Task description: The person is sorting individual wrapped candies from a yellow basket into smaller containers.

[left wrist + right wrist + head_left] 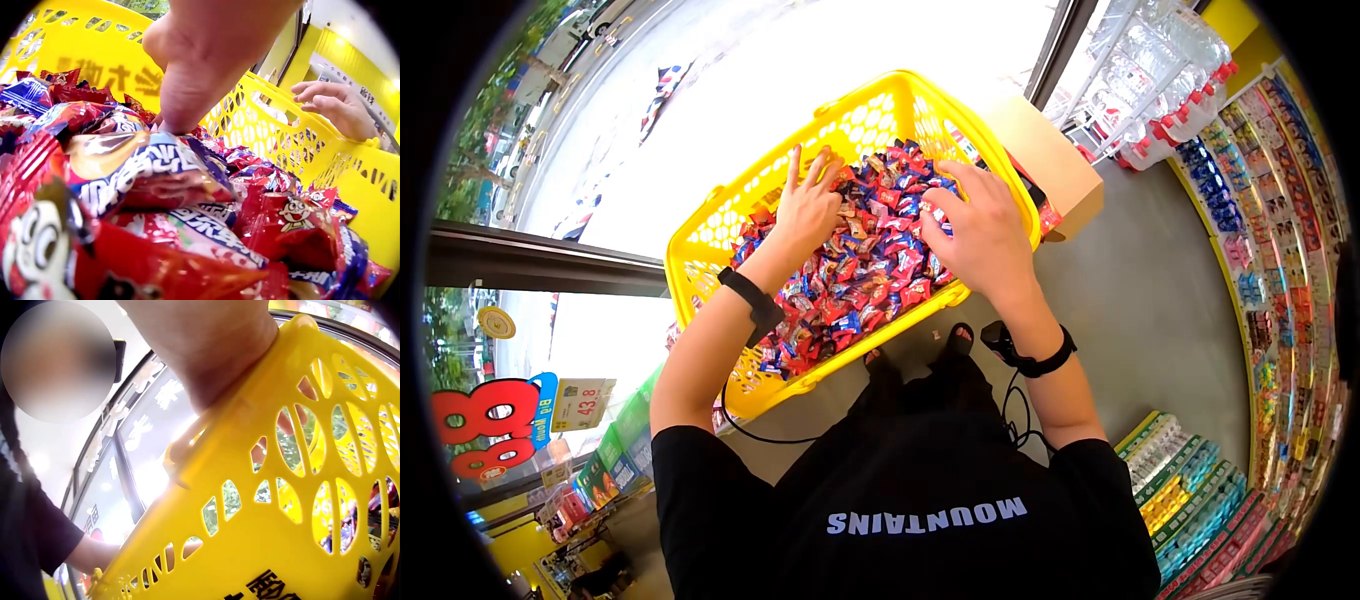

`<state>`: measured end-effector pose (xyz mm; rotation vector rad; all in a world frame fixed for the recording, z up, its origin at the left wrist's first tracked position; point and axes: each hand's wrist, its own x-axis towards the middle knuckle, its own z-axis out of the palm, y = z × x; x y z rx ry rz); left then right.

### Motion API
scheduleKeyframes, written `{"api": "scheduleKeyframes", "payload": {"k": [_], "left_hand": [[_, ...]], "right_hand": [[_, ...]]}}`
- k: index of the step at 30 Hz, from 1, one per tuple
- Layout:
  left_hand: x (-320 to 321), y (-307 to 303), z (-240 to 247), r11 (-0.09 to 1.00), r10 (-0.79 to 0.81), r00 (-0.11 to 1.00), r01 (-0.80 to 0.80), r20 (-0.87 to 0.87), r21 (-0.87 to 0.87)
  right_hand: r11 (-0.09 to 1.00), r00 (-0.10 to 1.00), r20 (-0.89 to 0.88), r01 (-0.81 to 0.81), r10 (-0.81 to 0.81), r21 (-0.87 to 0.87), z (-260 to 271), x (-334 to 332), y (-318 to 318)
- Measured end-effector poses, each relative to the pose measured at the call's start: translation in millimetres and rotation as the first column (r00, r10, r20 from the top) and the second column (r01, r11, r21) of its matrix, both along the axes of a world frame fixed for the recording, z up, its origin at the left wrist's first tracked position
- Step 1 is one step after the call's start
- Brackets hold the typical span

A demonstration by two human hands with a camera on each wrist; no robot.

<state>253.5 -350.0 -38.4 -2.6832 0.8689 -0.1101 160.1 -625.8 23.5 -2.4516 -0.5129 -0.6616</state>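
Note:
A yellow plastic basket (840, 382) with perforated walls holds a heap of small wrapped candies (870, 255) in red and blue wrappers. My left hand (808, 212) lies on the heap near the far wall, fingers spread. From the left wrist camera, that hand (206, 69) reaches down to the candies, and its fingertips are hidden. At the basket's right end, my right hand (980, 225) hangs over the candies with loosely bent fingers and no candy visible in it. The right wrist view shows its fingers (290, 434) through the wall's holes.
A cardboard box (1050, 165) stands right beyond the basket. Shelves of packaged goods (1270, 270) line the right side, with bottled water (1170, 60) at upper right. Low stacked goods (1190, 490) are at lower right. A cable (765, 438) runs across my front from the left wrist.

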Motion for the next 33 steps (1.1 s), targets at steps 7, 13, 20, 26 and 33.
{"api": "scheduleKeyframes", "payload": {"k": [7, 13, 20, 26, 33], "left_hand": [[-7.0, -7.4, 22.4, 0.995, 0.040, 0.998, -0.043, -0.041, -0.087], [-61.6, -14.6, 121.3, 0.915, -0.021, 0.990, -0.038, -0.142, -0.401], [-141.6, -0.5, 144.2, 0.822, 0.001, 0.978, -0.121, -0.210, -0.557], [-183.8, 22.6, 139.9, 0.768, 0.091, 0.978, -0.189, -0.187, -0.612], [-215.3, 46.8, 109.8, 0.684, 0.220, 0.970, -0.226, -0.099, -0.693]], "right_hand": [[1.000, 1.000, -0.011, -0.007, 0.007, -0.004, -1.2, -1.3, -0.8], [0.997, 0.994, 0.079, -0.076, 0.076, 0.001, 4.1, -3.6, 2.0], [0.948, 0.886, 0.338, -0.281, 0.317, -0.152, 23.6, -17.8, 42.2], [0.873, 0.826, 0.284, -0.447, 0.487, -0.197, 27.5, -44.8, 79.3], [0.796, 0.762, 0.229, -0.575, 0.606, -0.192, 13.2, -52.7, 117.3]]}}
